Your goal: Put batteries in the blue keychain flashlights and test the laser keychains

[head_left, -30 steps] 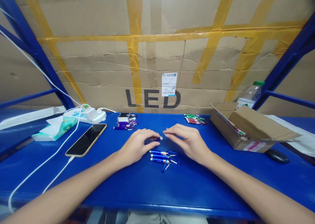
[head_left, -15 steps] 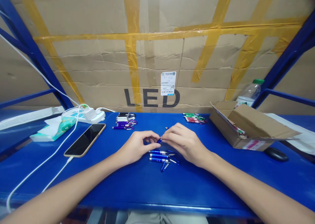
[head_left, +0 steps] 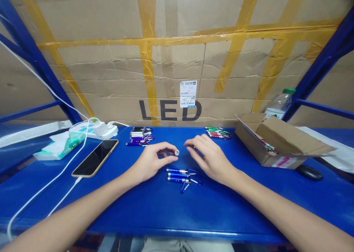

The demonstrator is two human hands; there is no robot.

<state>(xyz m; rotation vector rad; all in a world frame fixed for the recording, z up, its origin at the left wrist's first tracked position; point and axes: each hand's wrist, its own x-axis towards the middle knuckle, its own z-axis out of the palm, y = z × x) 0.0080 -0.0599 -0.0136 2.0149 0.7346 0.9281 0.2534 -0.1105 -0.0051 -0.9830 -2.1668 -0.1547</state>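
My left hand point(head_left: 152, 159) pinches a keychain flashlight tube point(head_left: 176, 153) between thumb and fingertips. Its round metal end faces me, and the rest is hidden by the fingers. Just to the right is my right hand point(head_left: 208, 156), apart from the tube, its fingers bent and spread low over the table. Whatever lies beneath those fingertips is hidden. Nearer to me, several blue keychain flashlights point(head_left: 178, 179) with small carabiner clips lie side by side between the hands.
Black, silver and purple flashlights point(head_left: 139, 136) lie at the back left; green and red flashlights point(head_left: 217, 133) at the back right. An open cardboard box point(head_left: 254, 148) and black mouse point(head_left: 309, 172) are on the right. Left are a phone point(head_left: 95, 158), tissues point(head_left: 59, 145), power strip point(head_left: 106, 134) and white cable.
My right hand has let go of the blue flashlight tube and moved slightly away, over a small metallic thing seen on the table earlier. The left hand has turned the tube end toward me.
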